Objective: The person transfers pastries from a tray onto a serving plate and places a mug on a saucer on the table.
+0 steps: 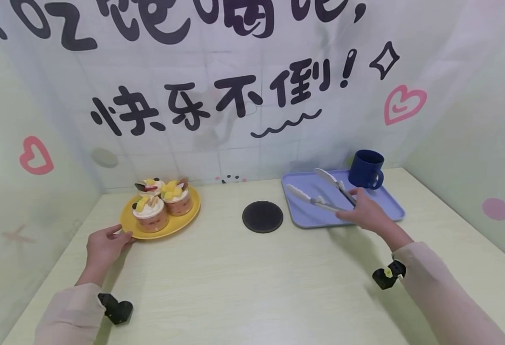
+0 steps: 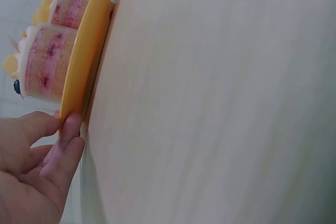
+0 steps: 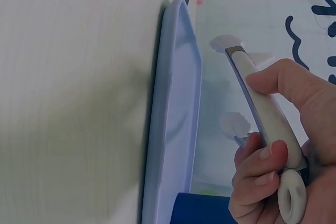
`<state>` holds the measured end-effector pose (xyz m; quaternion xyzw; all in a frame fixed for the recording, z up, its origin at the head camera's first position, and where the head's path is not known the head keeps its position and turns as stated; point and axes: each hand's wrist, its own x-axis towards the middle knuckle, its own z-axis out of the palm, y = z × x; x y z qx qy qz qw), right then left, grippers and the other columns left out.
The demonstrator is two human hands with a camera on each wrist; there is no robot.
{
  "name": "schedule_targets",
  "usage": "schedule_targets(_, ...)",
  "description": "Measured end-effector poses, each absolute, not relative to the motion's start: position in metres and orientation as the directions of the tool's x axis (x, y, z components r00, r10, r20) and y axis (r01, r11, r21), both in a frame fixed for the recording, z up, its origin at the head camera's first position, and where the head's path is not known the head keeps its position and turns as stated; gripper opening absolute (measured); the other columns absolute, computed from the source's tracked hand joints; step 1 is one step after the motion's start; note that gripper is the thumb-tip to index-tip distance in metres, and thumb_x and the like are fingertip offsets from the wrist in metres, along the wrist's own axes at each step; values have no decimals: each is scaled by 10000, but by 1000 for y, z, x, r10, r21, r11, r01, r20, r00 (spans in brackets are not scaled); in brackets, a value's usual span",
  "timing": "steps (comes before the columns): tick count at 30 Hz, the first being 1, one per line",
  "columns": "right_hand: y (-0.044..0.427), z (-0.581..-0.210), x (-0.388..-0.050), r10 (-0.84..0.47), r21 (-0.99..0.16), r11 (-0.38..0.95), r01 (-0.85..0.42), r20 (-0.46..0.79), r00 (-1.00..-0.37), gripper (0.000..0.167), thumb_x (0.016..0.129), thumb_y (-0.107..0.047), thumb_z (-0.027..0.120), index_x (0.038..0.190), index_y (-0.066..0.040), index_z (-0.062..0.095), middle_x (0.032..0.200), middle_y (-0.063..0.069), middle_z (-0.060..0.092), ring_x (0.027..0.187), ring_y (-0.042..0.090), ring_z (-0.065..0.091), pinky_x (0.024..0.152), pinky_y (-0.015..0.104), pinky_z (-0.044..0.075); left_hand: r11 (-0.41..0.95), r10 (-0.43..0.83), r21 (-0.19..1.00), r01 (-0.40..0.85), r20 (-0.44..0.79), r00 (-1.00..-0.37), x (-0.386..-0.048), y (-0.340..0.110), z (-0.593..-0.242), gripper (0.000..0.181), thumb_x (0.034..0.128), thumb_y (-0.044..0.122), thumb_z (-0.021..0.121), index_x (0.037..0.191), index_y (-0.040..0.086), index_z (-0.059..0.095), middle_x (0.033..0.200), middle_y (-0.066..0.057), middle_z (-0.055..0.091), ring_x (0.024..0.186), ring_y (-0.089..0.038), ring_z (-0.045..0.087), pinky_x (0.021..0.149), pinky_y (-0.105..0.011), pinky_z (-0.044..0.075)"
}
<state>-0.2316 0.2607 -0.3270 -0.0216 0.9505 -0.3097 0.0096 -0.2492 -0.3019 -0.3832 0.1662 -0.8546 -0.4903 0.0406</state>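
My left hand (image 1: 107, 245) pinches the near left rim of a yellow plate (image 1: 193, 203), thumb above and fingers below in the left wrist view. Several dessert cups (image 1: 152, 221) topped with cream and yellow fruit stand on that plate. With my right hand (image 1: 366, 210) I grip a pair of tongs (image 3: 268, 108) by the handles, fingers curled round them. The white tips of the tongs are spread apart above a blue tray (image 1: 306, 219). A dark blue mug (image 1: 364, 167) stands upright at the tray's back right.
A round black coaster (image 1: 263, 217) lies on the pale table (image 1: 235, 287) between the plate and the tray. Behind stands a white backdrop (image 1: 226, 143) with black lettering, and side walls (image 1: 485, 143) close off left and right.
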Motion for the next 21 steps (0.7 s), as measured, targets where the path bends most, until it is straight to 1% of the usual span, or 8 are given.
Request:
schedule_targets(2,263,-328,-230,-32,-605,796,-18,-13,-999,770,810,-293,651,1315,78,203,880,193,493,731,264,488,616,336,410,458,-323,855,-244,-95,-942,-249,-302,-384,567,902,98,552,1342,-146,292,892,-176,656,614,11,594,549,-159,495)
schedule_targets(6,268,-331,-226,1,-644,765,15,-21,-1000,770,812,-263,645,1307,86,169,742,132,464,579,200,466,510,306,411,464,-325,852,-240,-89,-942,-250,-302,-384,562,898,89,551,1338,-149,296,930,-224,647,611,13,589,542,-157,493)
schedule_targets(10,273,-336,-223,24,-663,747,45,-41,-999,762,823,-262,637,1299,87,155,680,84,423,505,161,422,477,298,399,463,-327,852,-243,-90,-941,-250,-302,-384,564,896,87,553,1340,-146,295,953,-246,638,614,3,596,537,-156,491)
schedule_targets(15,278,-343,-221,42,-686,722,91,-88,-995,761,849,-281,619,1298,94,133,676,64,393,477,133,372,475,285,374,465,-330,850,-247,-92,-940,-249,-302,-383,564,895,90,551,1340,-144,297,912,-207,651,605,17,585,534,-151,488)
schedule_targets(21,282,-351,-221,69,-718,683,132,-117,-991,764,854,-290,616,1295,91,121,738,88,393,469,116,338,444,267,347,464,-330,849,-251,-98,-939,-249,-302,-383,566,897,104,556,1340,-142,304,937,-233,649,610,10,591,529,-149,485)
